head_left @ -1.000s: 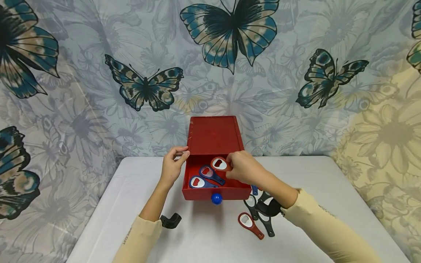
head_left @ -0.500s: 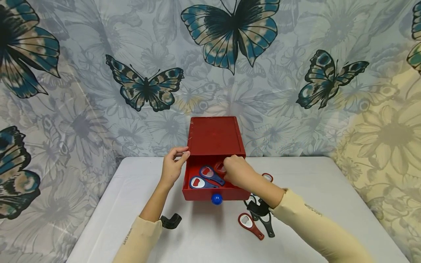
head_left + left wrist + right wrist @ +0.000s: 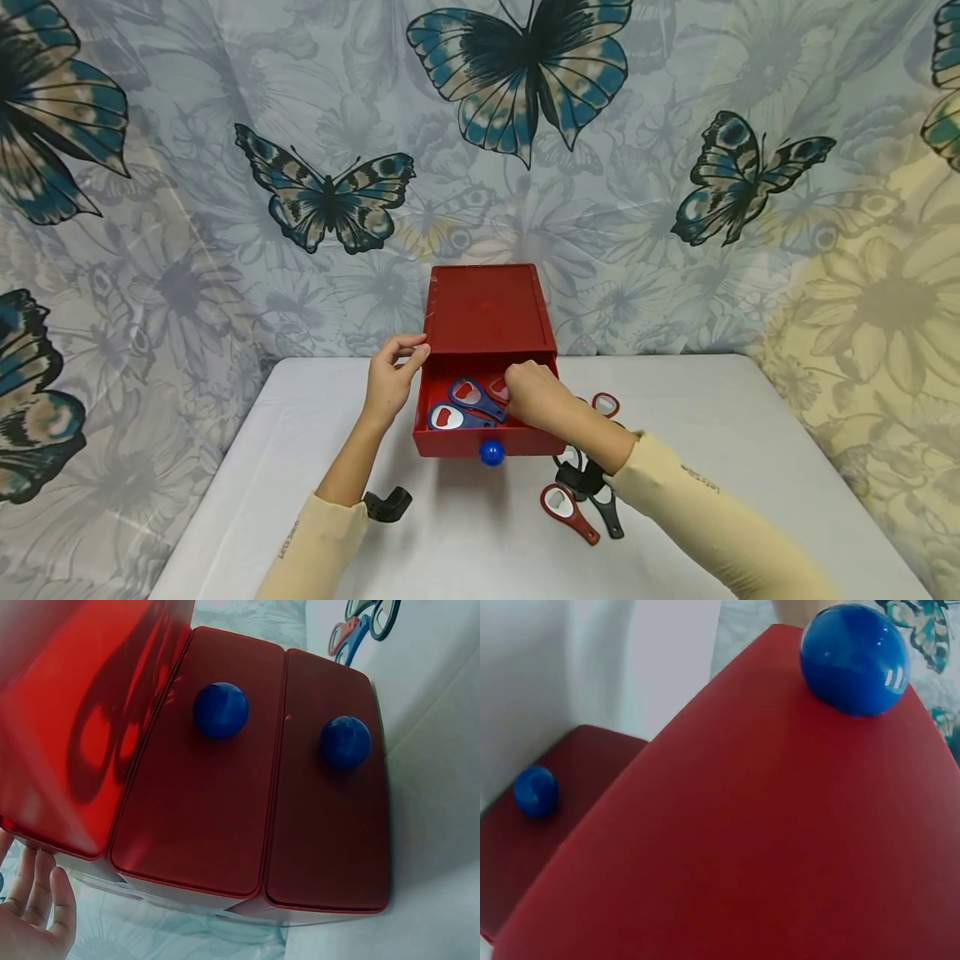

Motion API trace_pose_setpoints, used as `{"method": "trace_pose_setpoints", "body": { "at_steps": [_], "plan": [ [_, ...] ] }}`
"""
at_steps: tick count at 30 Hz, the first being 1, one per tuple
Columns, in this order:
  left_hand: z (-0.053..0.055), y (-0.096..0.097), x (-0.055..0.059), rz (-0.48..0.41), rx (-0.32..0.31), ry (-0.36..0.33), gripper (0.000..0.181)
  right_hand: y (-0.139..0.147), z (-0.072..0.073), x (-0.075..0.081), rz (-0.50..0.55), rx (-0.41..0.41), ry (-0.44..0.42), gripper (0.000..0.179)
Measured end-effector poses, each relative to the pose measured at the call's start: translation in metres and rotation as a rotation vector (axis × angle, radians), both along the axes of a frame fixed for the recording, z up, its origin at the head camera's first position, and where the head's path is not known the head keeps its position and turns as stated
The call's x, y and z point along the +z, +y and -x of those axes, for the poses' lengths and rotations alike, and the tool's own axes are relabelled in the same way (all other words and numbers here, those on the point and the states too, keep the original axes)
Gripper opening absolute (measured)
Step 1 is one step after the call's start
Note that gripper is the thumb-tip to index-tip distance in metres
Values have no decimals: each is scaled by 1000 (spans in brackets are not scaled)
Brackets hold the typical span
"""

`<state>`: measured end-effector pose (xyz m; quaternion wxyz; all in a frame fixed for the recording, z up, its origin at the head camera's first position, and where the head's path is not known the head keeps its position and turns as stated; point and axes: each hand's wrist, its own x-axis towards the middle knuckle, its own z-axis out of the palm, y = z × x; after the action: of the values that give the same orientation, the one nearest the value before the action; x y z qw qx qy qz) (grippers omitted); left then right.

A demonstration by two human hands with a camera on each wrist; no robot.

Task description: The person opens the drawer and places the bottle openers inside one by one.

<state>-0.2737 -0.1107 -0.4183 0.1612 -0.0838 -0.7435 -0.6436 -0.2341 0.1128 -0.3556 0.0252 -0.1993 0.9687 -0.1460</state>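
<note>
A red drawer unit [image 3: 487, 308] stands on the table with its top drawer [image 3: 453, 442] pulled out. Two blue bottle openers [image 3: 476, 397] lie inside at the left. My right hand [image 3: 534, 396] reaches into the drawer and grips a red bottle opener [image 3: 498, 387] by its handle end; its fingertips are hidden. My left hand [image 3: 388, 379] rests against the left edge of the unit, beside the drawer. In the left wrist view the fingers [image 3: 39, 889] lie fairly straight along the drawer's side. Only drawer fronts [image 3: 727, 825] fill the right wrist view, without the hand.
Right of the unit, a red bottle opener [image 3: 570, 514] and several more, dark and red, lie on the white table [image 3: 480, 550], partly behind the right forearm. Blue round knobs [image 3: 220, 710] stick out from the drawer fronts. Butterfly-patterned cloth hangs behind.
My right hand has lowered the red bottle opener into the drawer and shifted slightly left and down. My left hand has stayed at the unit's edge.
</note>
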Motion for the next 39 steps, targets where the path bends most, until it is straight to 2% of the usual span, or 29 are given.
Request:
{"method": "trace_pose_setpoints", "body": {
  "at_steps": [10, 17, 21, 24, 27, 30, 32, 37, 39],
  "plan": [
    [-3, 0, 6, 1, -11, -55, 26, -1, 0, 0, 7, -22, -25, 9],
    [-23, 6, 32, 18, -12, -54, 26, 2, -1, 6, 48, -6, 26, 23],
    [-25, 6, 34, 7, -9, -50, 26, 6, -2, 8, 75, 8, 58, 18],
    [-21, 5, 29, 0, -13, -52, 26, 10, -6, 10, 110, 4, 73, 17],
    [-12, 3, 18, -12, -15, -64, 26, 15, -13, 13, 184, 1, 83, 25],
    [-3, 0, 7, -22, -9, -72, 26, 21, -21, 16, 288, 9, 85, 25],
    [-1, 0, 3, -21, -3, -69, 26, 26, -27, 18, 365, 26, 91, 23],
    [-2, -1, 3, -24, 3, -61, 27, 35, -43, 19, 558, 89, 106, 21],
    [-5, 0, 8, -24, 6, -71, 27, 38, -48, 18, 645, 132, 41, 21]
  ]
}}
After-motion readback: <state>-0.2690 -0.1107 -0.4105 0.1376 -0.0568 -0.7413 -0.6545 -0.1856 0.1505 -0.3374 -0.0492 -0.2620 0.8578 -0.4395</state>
